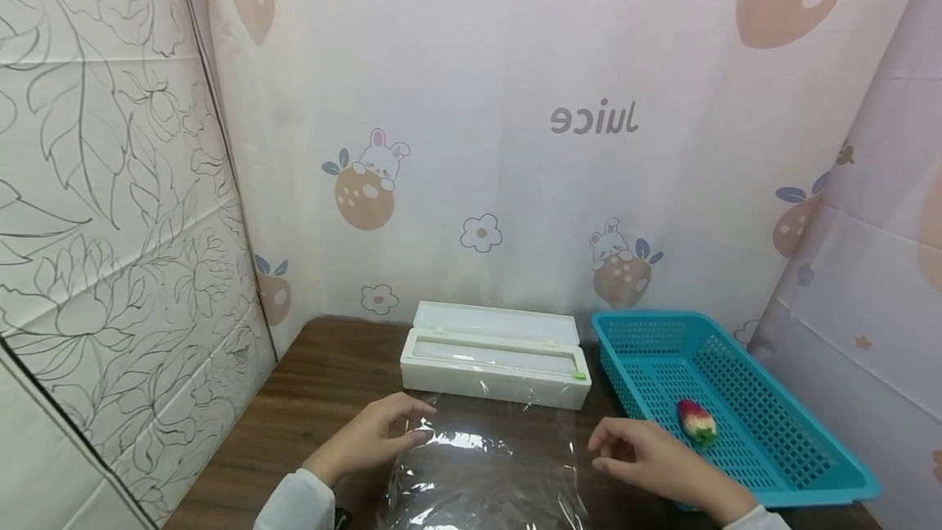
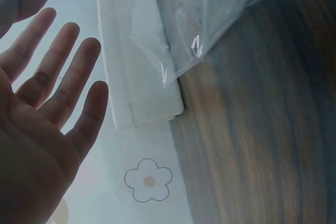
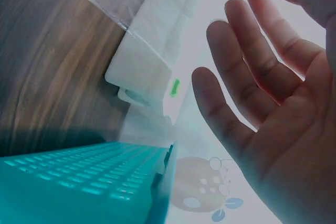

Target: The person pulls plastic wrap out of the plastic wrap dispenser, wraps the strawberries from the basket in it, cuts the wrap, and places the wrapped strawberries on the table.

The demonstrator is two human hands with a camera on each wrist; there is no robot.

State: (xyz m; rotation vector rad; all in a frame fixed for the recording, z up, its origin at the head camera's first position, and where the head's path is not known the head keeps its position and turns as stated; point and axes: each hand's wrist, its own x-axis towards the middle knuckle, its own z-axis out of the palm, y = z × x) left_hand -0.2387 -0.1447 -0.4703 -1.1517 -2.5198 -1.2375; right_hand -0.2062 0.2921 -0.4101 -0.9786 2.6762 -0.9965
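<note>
A sheet of clear plastic wrap (image 1: 478, 456) stretches from a white wrap dispenser box (image 1: 486, 387) toward the front of the table. The box's lid (image 1: 496, 321) stands raised at the back, and a green slider (image 1: 580, 375) sits at its right end. My left hand (image 1: 379, 436) is over the wrap's left edge, fingers loosely bent and holding nothing; whether it touches the film I cannot tell. To the right of the wrap, my right hand (image 1: 648, 456) hovers beside the basket with relaxed fingers. Both wrist views show bare palms, the left hand (image 2: 47, 87) and the right hand (image 3: 278, 77).
A turquoise plastic basket (image 1: 802, 407) stands on the right of the dark wooden table (image 1: 294, 399). Inside it lies a red and cream strawberry-like item (image 1: 696, 422) with a green end. Printed curtains (image 1: 471, 145) hang behind and at both sides.
</note>
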